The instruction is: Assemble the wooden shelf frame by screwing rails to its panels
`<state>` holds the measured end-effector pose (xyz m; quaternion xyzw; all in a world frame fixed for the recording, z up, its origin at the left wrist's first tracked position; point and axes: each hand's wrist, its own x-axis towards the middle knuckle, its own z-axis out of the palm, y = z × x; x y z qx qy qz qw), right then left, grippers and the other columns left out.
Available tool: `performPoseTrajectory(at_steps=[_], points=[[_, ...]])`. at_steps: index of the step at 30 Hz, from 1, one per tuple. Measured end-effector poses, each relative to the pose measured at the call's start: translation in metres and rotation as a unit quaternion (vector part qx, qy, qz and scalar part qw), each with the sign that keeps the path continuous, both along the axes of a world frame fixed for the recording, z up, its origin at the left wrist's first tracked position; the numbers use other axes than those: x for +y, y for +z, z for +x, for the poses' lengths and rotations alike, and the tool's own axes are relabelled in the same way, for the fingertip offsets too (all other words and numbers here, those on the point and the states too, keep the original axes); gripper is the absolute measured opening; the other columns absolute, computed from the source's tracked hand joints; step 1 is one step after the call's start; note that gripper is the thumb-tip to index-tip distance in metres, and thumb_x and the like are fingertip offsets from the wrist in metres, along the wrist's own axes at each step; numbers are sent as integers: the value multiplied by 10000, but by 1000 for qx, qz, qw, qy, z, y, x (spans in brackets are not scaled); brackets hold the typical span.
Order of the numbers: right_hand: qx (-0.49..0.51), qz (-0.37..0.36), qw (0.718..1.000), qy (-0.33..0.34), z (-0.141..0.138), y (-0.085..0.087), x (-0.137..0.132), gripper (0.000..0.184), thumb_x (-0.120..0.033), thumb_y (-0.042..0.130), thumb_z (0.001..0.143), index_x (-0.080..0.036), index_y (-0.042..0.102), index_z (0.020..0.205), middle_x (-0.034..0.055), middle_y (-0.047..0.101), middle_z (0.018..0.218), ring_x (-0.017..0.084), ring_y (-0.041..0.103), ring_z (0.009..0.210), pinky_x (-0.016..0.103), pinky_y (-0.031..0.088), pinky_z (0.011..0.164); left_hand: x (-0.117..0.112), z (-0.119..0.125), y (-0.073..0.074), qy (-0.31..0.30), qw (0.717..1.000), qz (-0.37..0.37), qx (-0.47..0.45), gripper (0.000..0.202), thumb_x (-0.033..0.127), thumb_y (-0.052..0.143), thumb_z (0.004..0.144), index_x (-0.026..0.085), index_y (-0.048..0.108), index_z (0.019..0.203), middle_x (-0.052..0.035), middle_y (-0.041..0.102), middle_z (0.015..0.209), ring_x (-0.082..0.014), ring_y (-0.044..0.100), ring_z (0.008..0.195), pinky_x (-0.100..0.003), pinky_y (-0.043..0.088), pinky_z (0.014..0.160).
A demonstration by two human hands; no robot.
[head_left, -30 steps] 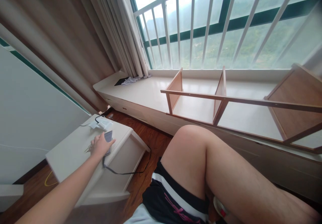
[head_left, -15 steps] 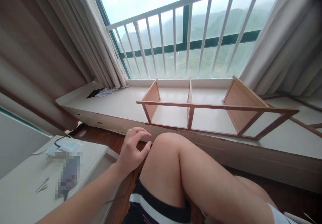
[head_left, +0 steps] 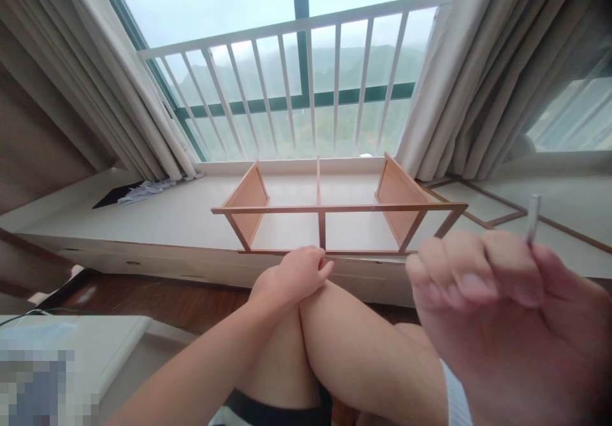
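Note:
Close to the camera on the right, my right hand (head_left: pixel 482 298) is raised and closed around something. A thin silvery metal rod (head_left: pixel 534 215) sticks up out of its curled fingers; the fist hides the rest. My left hand (head_left: pixel 305 273) lies over my bent knee, its fingers loosely bent and the thumb apart, with nothing visible in it. Just beyond it stands a brown wooden frame (head_left: pixel 354 208) with a middle divider and solid end panels (head_left: pixel 400 203). The frame rests on the white window ledge (head_left: pixel 191 215).
A white table (head_left: pixel 119 343) with a blurred-out item is at the lower left. Flat wooden frame pieces (head_left: pixel 507 217) lie on the ledge at the right. Dark and pale cloths (head_left: pixel 143 191) lie at the left. Curtains (head_left: pixel 459 75) and a white railing (head_left: pixel 296 25) border the window.
My right hand has come into view on the right with the metal rod. My left hand has moved right, onto my knee. The view has swung to the right.

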<state>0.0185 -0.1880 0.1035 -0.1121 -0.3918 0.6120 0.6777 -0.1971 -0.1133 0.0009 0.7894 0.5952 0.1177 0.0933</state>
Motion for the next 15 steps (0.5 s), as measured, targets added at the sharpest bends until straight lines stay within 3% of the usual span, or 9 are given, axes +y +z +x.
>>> performPoseTrajectory(at_steps=[3, 6, 9, 11, 15], points=[[19, 1, 987, -157, 38, -6, 73, 316, -280, 440, 864, -189, 375, 569, 4, 473, 605, 131, 482, 601, 278, 425, 598, 1, -12, 2, 34, 998, 42, -44, 364, 433, 388, 898, 197, 484, 637, -20, 572, 678, -150, 493, 642, -280, 309, 593], [49, -41, 950, -307, 90, -33, 137, 212, -229, 357, 790, -199, 354, 581, -22, 381, 541, 111, 356, 472, 246, 312, 464, 17, -16, 4, 51, 996, -37, -59, 351, 396, 329, 894, 196, 472, 643, -5, 537, 644, -141, 472, 630, -275, 306, 582], [68, -179, 898, -396, 134, -81, 177, 177, -249, 297, 770, -211, 297, 597, -41, 321, 514, 97, 278, 410, 230, 240, 411, 40, -13, 0, 22, 978, -205, -21, 237, 320, 400, 798, 194, 526, 642, -8, 584, 661, -147, 498, 617, -275, 317, 560], [32, -315, 826, -467, 152, -122, 190, 138, -241, 275, 762, -216, 274, 625, -48, 328, 529, 86, 271, 389, 218, 216, 393, 53, -13, -5, 8, 962, -274, 6, 192, 297, 452, 727, 193, 535, 588, -12, 603, 629, -151, 501, 572, -281, 320, 537], [-30, -443, 779, -443, 161, -200, 196, 146, -155, 295, 763, -229, 308, 637, -32, 401, 508, 96, 297, 352, 225, 201, 354, 77, -25, -20, 23, 948, -313, 48, 193, 304, 487, 675, 195, 505, 517, -28, 604, 584, -161, 497, 539, -290, 338, 535]])
